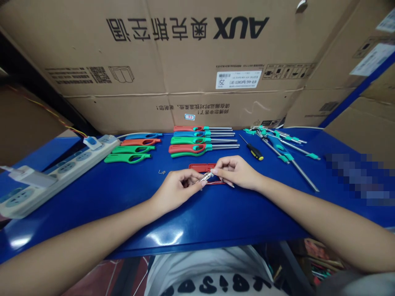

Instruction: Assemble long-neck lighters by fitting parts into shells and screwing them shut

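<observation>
Between thumb and fingers, my left hand point(175, 188) holds a small clear and silvery lighter part point(205, 177), tilted up to the right. My right hand point(242, 172) is closed in a pinch at the upper right end of the same part. Just behind and beneath the fingers lies a red lighter casing point(197, 167) on the blue table point(148, 218), partly covered by both hands. A few tiny metal pins point(162, 172) lie to the left of the casing.
Several assembled lighters point(189, 149) lie in a stack behind my hands. Coloured handles point(128, 158) sit left of them, near a power strip point(64, 167). A screwdriver point(254, 151) and metal lighter tubes point(300, 172) are at the right. Cardboard point(194, 82) walls the back.
</observation>
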Demonstrator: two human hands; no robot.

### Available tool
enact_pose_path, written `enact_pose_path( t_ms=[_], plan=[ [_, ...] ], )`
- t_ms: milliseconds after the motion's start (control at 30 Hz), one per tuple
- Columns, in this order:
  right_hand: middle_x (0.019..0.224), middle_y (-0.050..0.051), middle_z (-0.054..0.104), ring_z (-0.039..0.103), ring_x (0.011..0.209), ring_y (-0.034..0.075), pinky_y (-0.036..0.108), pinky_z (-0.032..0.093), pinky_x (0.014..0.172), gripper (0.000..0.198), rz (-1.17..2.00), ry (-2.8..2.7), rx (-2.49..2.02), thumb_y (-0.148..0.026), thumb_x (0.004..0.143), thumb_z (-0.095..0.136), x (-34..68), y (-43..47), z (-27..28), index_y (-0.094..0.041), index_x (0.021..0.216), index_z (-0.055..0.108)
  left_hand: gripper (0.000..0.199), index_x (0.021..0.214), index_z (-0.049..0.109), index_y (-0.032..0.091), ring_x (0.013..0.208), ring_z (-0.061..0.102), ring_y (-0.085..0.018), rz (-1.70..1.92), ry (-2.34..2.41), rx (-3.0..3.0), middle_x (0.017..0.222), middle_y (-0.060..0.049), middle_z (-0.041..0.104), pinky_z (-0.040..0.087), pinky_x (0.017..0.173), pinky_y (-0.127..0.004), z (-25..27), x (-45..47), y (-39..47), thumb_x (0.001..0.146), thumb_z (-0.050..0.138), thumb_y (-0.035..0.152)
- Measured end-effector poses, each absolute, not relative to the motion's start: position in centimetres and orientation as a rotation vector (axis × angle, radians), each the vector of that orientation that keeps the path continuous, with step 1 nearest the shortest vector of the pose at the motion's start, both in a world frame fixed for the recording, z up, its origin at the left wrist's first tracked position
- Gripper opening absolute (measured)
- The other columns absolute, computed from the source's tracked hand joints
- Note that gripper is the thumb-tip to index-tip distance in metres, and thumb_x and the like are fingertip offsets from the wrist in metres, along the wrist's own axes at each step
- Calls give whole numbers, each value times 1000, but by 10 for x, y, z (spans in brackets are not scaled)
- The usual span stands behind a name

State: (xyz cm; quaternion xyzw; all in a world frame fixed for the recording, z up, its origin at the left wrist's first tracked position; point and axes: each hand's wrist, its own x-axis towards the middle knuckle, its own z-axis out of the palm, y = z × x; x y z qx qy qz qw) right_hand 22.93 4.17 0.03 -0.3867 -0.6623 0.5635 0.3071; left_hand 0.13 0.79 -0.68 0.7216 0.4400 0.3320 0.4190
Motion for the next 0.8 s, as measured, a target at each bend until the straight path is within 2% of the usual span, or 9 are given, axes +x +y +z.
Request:
enact_pose_path(
  t_ms=[267, 800],
  plan=[
    [49, -6, 53, 42, 36, 4, 17, 30, 37, 40, 1441, -1835, -1056, -52, 79, 75, 231, 41, -2, -14, 78, 63, 28, 92, 74, 14, 54, 43, -9, 830, 1090, 1823, 62, 2, 57, 32, 51, -21, -8, 1, 6, 85, 71, 41],
    [50, -6, 53, 43, 36, 5, 17, 31, 36, 40, 1436, -1825, -1078, -53, 77, 75, 229, 39, 0, -14, 78, 63, 27, 91, 72, 13, 53, 42, -8, 805, 1090, 1839, 61, 3, 57, 32, 50, -20, -8, 2, 6, 87, 68, 40]
  ],
)
